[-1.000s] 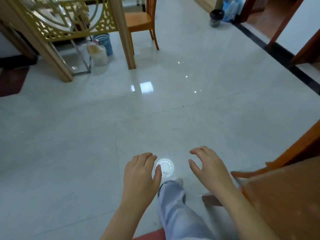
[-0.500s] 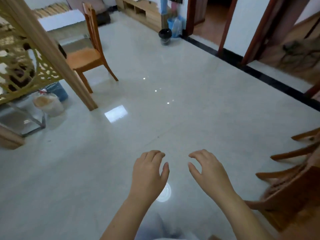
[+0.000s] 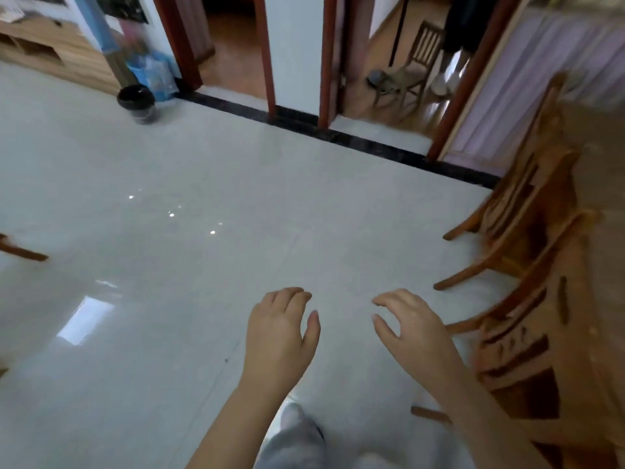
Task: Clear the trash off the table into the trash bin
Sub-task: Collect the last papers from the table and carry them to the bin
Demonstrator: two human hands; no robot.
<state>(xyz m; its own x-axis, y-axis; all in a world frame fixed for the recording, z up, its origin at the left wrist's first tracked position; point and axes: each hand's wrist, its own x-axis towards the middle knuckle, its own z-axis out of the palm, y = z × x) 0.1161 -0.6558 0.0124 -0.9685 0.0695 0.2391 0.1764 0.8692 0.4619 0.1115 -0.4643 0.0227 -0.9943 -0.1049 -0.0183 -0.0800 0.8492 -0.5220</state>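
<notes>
Nearer now, the trash bin (image 3: 136, 103) stands across bare floor (image 3: 236, 198) from left hand (image 3: 280, 336) and right hand (image 3: 416, 336), both loosely curled, empty.

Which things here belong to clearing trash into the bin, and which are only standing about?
For the job:
black bin by the doorway, probably the trash bin; left hand and right hand, both holding nothing.

Standing about:
wooden chairs at the right; blue bag behind the bin; low wooden cabinet; chair in the far room.
</notes>
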